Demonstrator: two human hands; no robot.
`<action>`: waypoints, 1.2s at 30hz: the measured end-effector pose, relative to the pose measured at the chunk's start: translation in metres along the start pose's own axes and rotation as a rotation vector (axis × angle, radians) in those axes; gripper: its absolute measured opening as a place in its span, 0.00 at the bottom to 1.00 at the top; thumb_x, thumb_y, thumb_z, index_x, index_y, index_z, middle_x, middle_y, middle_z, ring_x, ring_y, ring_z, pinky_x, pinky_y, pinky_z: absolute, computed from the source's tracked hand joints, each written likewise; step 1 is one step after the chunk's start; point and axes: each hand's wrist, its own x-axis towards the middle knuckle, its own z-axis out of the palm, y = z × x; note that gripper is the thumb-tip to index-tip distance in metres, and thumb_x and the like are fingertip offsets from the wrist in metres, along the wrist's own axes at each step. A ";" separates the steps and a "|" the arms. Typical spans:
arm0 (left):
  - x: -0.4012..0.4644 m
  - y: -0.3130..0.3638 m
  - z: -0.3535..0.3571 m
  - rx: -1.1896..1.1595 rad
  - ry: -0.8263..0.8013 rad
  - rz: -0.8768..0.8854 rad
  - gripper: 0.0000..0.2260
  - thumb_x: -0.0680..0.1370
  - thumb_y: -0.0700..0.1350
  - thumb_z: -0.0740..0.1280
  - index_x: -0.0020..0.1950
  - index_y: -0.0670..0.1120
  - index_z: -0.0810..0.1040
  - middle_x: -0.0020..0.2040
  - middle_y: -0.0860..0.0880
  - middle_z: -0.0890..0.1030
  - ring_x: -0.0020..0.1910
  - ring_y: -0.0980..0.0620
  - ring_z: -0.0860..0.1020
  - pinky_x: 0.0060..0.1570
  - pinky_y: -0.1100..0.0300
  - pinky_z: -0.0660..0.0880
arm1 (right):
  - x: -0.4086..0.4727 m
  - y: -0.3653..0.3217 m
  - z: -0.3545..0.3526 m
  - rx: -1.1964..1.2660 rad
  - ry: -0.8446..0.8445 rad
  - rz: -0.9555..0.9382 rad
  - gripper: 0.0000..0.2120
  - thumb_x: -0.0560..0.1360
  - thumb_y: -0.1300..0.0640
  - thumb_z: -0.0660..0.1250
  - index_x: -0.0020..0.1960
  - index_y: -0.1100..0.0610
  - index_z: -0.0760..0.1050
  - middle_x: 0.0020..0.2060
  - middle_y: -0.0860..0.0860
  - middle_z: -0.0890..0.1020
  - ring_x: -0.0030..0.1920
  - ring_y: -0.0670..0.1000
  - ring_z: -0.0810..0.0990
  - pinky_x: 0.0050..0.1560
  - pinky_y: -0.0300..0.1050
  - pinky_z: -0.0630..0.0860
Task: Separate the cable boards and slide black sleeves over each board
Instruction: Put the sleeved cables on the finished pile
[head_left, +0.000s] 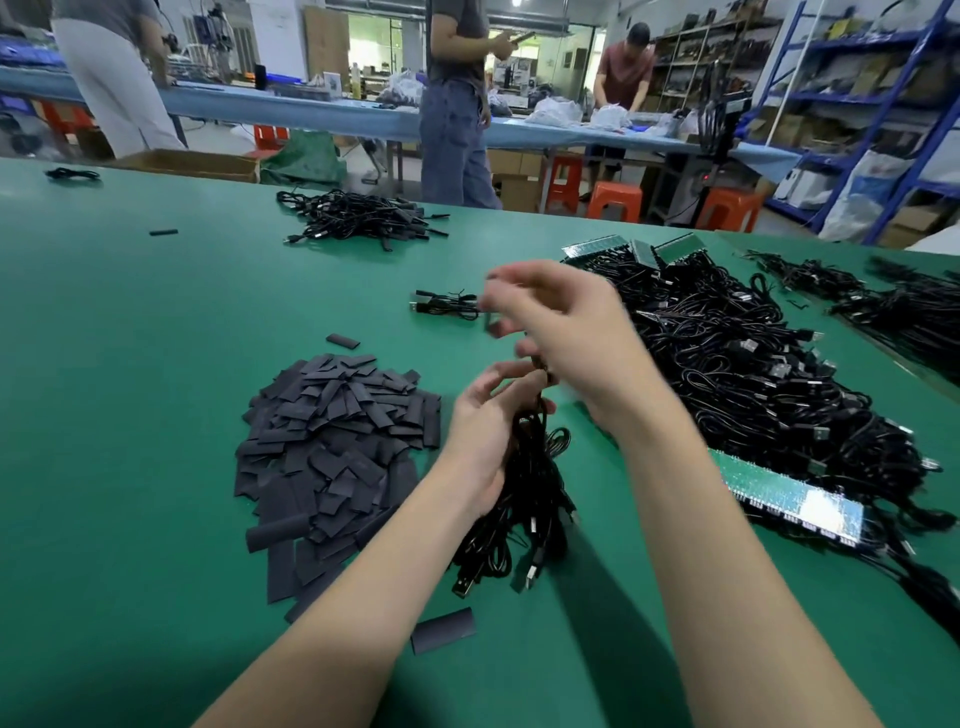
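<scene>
My left hand (480, 431) grips a bundle of black USB cables (524, 509) that hangs down onto the green table (130, 364). My right hand (561, 332) is raised just above it, blurred, fingers curled; a small dark piece shows at its fingertips, too blurred to identify. A heap of flat black sleeves (332, 447) lies to the left of my hands. To the right lies a large pile of black cables (753, 374) still joined to green board strips (789, 493), with more strips (639, 249) at its far end.
One loose cable (447, 304) lies beyond my hands. A heap of cables (358, 215) sits far across the table. Single sleeves (444, 630) lie near the front and at the far left (163, 232). More cables (883, 301) lie at the right edge. People stand at a far bench.
</scene>
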 end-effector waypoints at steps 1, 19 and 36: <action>-0.001 0.002 -0.002 -0.017 0.001 -0.014 0.05 0.80 0.38 0.66 0.48 0.49 0.76 0.43 0.51 0.84 0.36 0.57 0.78 0.38 0.65 0.72 | -0.002 0.005 -0.014 0.124 0.036 0.008 0.06 0.78 0.57 0.71 0.55 0.55 0.82 0.45 0.51 0.87 0.42 0.45 0.84 0.38 0.37 0.76; -0.001 0.002 -0.010 -0.049 -0.115 -0.086 0.14 0.69 0.48 0.73 0.53 0.46 0.81 0.45 0.48 0.86 0.37 0.56 0.78 0.44 0.65 0.75 | -0.003 0.063 -0.058 0.520 0.053 0.142 0.09 0.79 0.63 0.67 0.59 0.60 0.79 0.48 0.54 0.85 0.42 0.48 0.83 0.45 0.36 0.79; -0.001 0.003 -0.014 -0.056 -0.189 -0.113 0.15 0.70 0.46 0.73 0.54 0.43 0.82 0.43 0.50 0.85 0.34 0.59 0.76 0.38 0.67 0.75 | -0.004 0.067 -0.063 0.502 0.099 0.063 0.12 0.72 0.60 0.72 0.53 0.62 0.82 0.44 0.54 0.86 0.43 0.47 0.83 0.48 0.35 0.79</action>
